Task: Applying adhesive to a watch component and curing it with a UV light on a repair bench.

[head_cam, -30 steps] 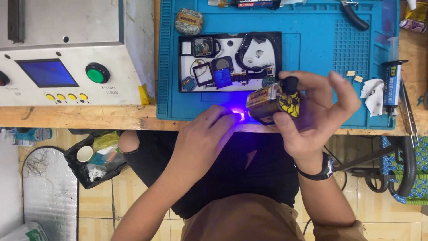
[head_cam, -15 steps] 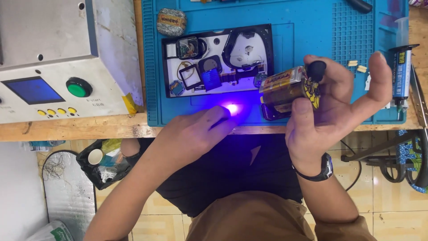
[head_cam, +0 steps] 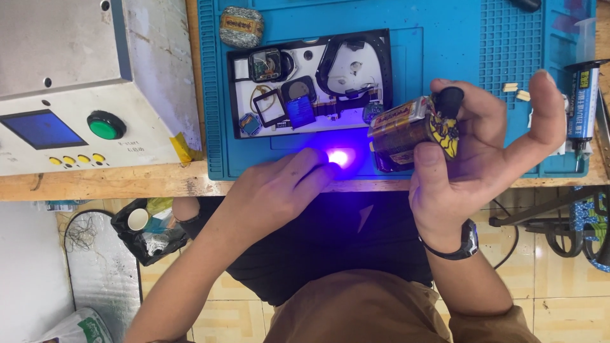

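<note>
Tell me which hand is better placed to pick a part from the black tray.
Left. The left hand lies on the mat just below the black tray, while the right hand is gripping a torch.

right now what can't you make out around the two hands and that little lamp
- Head view: what the left hand holds; the violet glow washes out its fingertips.
- The small lamp in the right hand: its far side, covered by the fingers.
- Parts in the black tray: too small to identify.
- The syringe: tip cut off by the right edge.
</note>
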